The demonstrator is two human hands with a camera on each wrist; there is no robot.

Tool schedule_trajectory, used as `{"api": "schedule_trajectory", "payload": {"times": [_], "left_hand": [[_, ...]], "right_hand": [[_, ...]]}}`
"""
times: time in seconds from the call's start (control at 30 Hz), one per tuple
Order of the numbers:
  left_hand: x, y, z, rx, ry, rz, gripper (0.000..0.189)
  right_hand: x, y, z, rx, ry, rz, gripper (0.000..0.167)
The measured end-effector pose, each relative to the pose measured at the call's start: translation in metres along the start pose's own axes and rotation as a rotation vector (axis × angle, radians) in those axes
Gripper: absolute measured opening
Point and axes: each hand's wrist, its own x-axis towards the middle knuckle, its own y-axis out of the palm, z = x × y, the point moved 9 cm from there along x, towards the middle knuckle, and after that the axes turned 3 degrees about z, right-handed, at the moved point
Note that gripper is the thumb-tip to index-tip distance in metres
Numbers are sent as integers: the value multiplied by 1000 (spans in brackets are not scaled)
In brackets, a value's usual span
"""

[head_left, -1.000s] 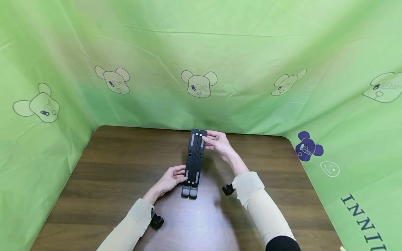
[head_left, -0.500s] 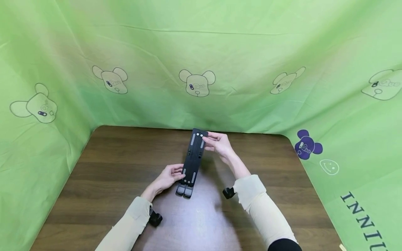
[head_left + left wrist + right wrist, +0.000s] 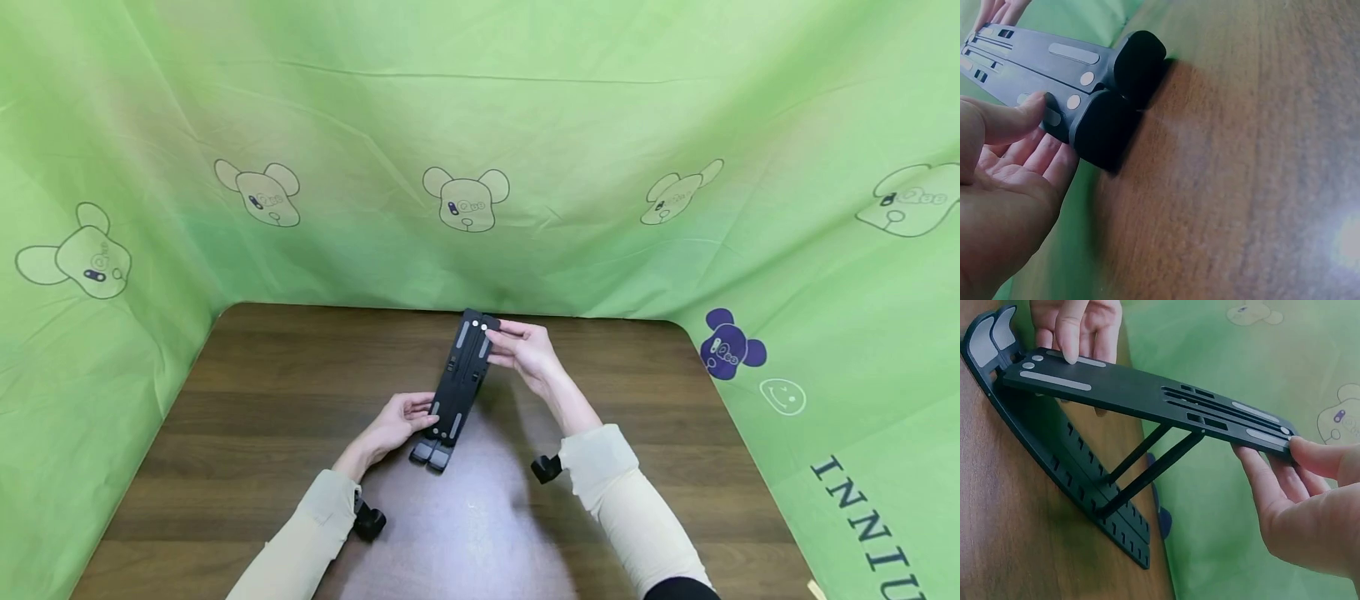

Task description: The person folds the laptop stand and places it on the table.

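A black folding laptop stand (image 3: 459,379) slants across the middle of the table. My left hand (image 3: 396,423) pinches its near left edge, thumb on top and fingers underneath in the left wrist view. At the far end, my right hand (image 3: 531,357) grips the right corner between thumb and fingers. From the right wrist view, the top plate (image 3: 1129,394) is raised over a notched base (image 3: 1079,472), with thin struts (image 3: 1150,478) linking them. Two curved lips with grey pads (image 3: 982,340) stick up at the near end. Grey strips and round dots mark the top plate.
The brown wooden table (image 3: 285,367) lies beneath, with glare near its front. A green printed cloth (image 3: 360,125) hangs behind and along both sides. Black wrist cameras (image 3: 369,523) are strapped at both cuffs.
The stand's near end has swung left, so it slants more. My left hand has moved slightly left with it; the right hand has shifted a little right and nearer.
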Motion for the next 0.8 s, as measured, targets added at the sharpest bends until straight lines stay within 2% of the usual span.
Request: {"api": "schedule_trajectory", "payload": {"times": [0.17,0.43,0.8], "left_hand": [[1,-1,-2,-24,-3,-4,49],[6,-9,1,-89,-32,-60,48],[7,-18,1,-61,-49,-62,49]], "right_hand": [[-4,-2,-1,32,7,7,49],[-10,-5,0,92,9,7,52],[-16,-5,-4,123,8,-9,54]]}}
